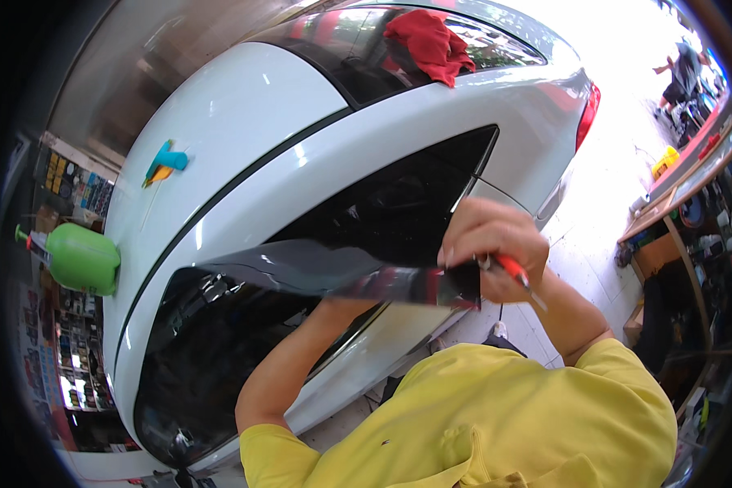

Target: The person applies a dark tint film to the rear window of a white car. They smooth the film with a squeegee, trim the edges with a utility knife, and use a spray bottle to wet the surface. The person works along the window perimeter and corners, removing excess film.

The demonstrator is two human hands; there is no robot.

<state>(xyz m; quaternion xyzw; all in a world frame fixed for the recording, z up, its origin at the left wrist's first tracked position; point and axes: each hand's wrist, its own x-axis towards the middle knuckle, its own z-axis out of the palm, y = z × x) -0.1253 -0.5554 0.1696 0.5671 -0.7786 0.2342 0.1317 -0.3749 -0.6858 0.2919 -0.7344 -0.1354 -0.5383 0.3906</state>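
A sheet of dark, glossy window film (309,264) stretches along the side windows of a white car (293,154). My right hand (496,236) is closed, pinching the film's right end. In the same hand sits a slim red-handled tool (512,270) with a thin pale tip; its exact kind is not clear. My left hand (346,308) reaches up behind the film's lower edge, and its fingers are hidden there. Behind the film lie the dark rear side window (398,191) and the dark front side window (211,366).
On the roof rest a teal and orange hand tool (164,163) and a green pump sprayer (81,259). A red cloth (431,45) drapes over the rear glass. Cluttered shelves (691,268) stand at the right. Another person (683,77) is far off at the upper right.
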